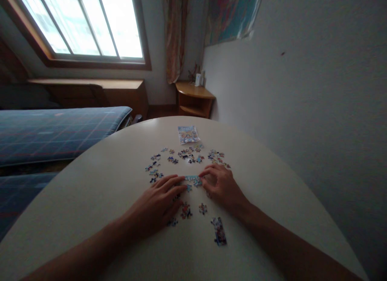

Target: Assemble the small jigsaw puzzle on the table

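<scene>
On table (256, 172), puzzle strip (190, 177), long axis crosswise

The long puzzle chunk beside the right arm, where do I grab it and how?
Try pinching the long puzzle chunk across its middle, thumb and fingers on its long sides, reaching in from the near side of the table. It lies flat and is narrow that way, so a pinch should span it. The right arm is to its right; bare tabletop shows nearer you.

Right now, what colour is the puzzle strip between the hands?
Puzzle strip: mostly light blue, with paler patches too small to make out. Shows in the head view.
</scene>
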A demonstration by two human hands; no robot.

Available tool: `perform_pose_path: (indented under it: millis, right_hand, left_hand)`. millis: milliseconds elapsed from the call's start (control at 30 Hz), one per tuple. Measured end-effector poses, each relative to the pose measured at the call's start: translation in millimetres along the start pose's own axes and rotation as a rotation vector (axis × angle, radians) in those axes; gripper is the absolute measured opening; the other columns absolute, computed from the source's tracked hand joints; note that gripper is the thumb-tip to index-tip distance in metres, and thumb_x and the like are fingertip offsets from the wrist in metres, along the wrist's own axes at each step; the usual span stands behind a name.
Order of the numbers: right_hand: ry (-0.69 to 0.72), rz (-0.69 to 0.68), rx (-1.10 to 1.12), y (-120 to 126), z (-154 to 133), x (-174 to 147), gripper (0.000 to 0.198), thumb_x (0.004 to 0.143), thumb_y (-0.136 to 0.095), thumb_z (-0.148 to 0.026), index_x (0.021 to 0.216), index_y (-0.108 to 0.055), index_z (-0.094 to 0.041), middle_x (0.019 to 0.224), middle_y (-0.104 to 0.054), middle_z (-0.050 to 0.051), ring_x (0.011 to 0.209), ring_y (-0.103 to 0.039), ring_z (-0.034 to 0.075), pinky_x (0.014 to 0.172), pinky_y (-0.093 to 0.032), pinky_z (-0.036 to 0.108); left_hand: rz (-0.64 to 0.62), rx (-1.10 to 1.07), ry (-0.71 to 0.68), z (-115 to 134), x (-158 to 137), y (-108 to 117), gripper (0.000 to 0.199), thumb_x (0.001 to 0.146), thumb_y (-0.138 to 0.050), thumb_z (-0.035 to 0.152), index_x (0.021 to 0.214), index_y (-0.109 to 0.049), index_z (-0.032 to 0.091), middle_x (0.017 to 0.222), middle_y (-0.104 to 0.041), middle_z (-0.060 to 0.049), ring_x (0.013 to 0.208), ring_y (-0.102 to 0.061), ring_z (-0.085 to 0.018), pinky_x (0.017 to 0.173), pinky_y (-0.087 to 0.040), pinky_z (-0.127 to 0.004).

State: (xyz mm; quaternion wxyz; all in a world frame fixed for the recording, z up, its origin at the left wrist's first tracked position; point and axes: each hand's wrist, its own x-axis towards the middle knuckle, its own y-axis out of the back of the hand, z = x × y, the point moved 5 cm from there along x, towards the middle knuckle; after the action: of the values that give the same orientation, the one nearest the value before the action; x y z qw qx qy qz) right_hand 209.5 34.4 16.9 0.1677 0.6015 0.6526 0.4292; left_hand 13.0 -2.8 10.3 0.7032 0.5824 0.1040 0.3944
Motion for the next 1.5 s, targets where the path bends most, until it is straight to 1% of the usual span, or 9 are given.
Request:
perform_pose_path:
  millis: [133, 367, 533, 767, 1100, 1300, 1500]
  right_hand:
    - [0.016, -0.013, -0.011, 0, -2, 0, 0.005, 0.084, -0.071, -0.026, 0.089, -0.072, -0.026, 0.104, -0.069, 0.004, 0.105, -0.060, 0.024, 0.095, -0.036, 0.044]
    - [-0.002, -0.027, -0.016, -1, -3, -1, 0.005, 0.082, -0.073, -0.025, 0.085, -0.074, -0.028, 0.102, -0.068, 0.001, 0.104, -0.060, 0.022, 0.096, -0.035, 0.043]
    - [0.032, -0.014, -0.038, -1, -5, -2, 0.005, 0.082, -0.073, -0.024, 0.085, -0.074, -0.028, 0.103, -0.068, 0.002, 0.103, -0.060, 0.023, 0.095, -0.034, 0.043]
    - [0.104, -0.038, -0.081, -1, -10, -2, 0.006, 0.086, -0.070, -0.025, 0.088, -0.075, -0.028, 0.098, -0.071, 0.002, 0.098, -0.063, 0.021, 0.092, -0.034, 0.043]
    - [0.142, -0.045, -0.110, 1, -12, -3, 0.009, 0.081, -0.073, -0.025, 0.089, -0.075, -0.029, 0.097, -0.073, 0.001, 0.099, -0.062, 0.023, 0.093, -0.031, 0.044]
    - [0.142, -0.046, -0.105, 0, -11, -3, 0.005, 0.084, -0.073, -0.029, 0.089, -0.075, -0.028, 0.096, -0.073, 0.001, 0.098, -0.063, 0.022, 0.092, -0.033, 0.043]
    - [0.165, -0.052, -0.142, -1, -11, -3, 0.005, 0.087, -0.070, -0.030, 0.088, -0.074, -0.028, 0.096, -0.072, 0.000, 0.097, -0.062, 0.022, 0.092, -0.033, 0.043]
  left_hand:
    - [-0.012, 0.014, 0.008, -1, -1, -1, 0.034, 0.097, -0.050, 0.026, 0.131, -0.054, 0.023, 0.144, -0.052, -0.007, 0.135, -0.044, -0.026, 0.110, -0.044, -0.051]
    - [-0.008, 0.019, -0.001, -1, -1, -1, 0.035, 0.097, -0.050, 0.027, 0.131, -0.054, 0.023, 0.144, -0.052, -0.007, 0.134, -0.044, -0.027, 0.110, -0.044, -0.050]
    - [-0.016, 0.021, 0.002, -1, -1, -2, 0.035, 0.097, -0.051, 0.026, 0.131, -0.053, 0.023, 0.144, -0.052, -0.008, 0.134, -0.045, -0.027, 0.110, -0.044, -0.051]
    - [-0.005, 0.022, -0.008, -1, -1, -2, 0.035, 0.097, -0.051, 0.024, 0.132, -0.053, 0.023, 0.144, -0.051, -0.007, 0.134, -0.045, -0.027, 0.109, -0.045, -0.051]
    - [-0.027, 0.033, -0.002, -1, 0, -3, 0.036, 0.097, -0.050, 0.026, 0.132, -0.052, 0.022, 0.145, -0.051, -0.008, 0.135, -0.044, -0.028, 0.110, -0.044, -0.052]
    - [-0.024, 0.043, -0.007, -2, -1, -4, 0.035, 0.098, -0.049, 0.027, 0.132, -0.052, 0.022, 0.145, -0.051, -0.008, 0.135, -0.044, -0.028, 0.109, -0.044, -0.051]
    - [-0.023, 0.034, -0.008, -2, -1, -3, 0.035, 0.098, -0.048, 0.026, 0.133, -0.051, 0.022, 0.145, -0.051, -0.008, 0.135, -0.044, -0.028, 0.109, -0.044, -0.052]
